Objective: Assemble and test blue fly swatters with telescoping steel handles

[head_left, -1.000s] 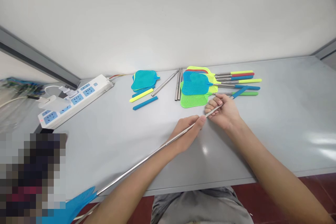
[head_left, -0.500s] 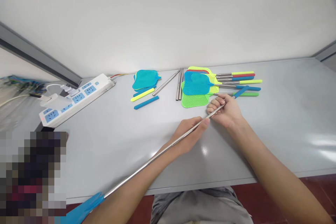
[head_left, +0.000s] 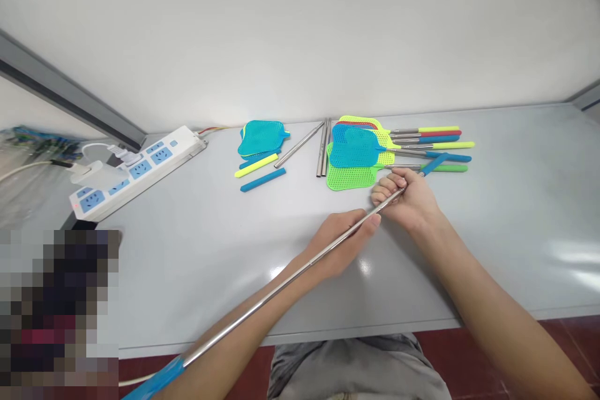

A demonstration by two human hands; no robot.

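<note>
A long telescopic fly swatter (head_left: 281, 287) slants from the lower left up to the right, its metal rod drawn out. Its blue head runs off the bottom left edge, and its blue grip pokes out past my right hand (head_left: 403, 197). That hand has its fingers curled round the rod close to the grip. My left hand (head_left: 344, 240) pinches the rod a little lower down, thumb along it. Just beyond the right hand lies a pile of fly swatters, with a blue head (head_left: 355, 147) over a green head (head_left: 351, 180) and coloured handles pointing right.
Left of the pile lie loose metal rods (head_left: 321, 153), a yellow grip (head_left: 257, 165), blue grips (head_left: 263, 180) and stacked swatter heads (head_left: 262, 137). A white power strip (head_left: 140, 169) with plugs stands at the left. The wall (head_left: 300, 31) closes the table's back.
The held swatter's blue head has slipped further out at the bottom left. Both hands keep their hold on the rod, and the whole view has shifted slightly.
</note>
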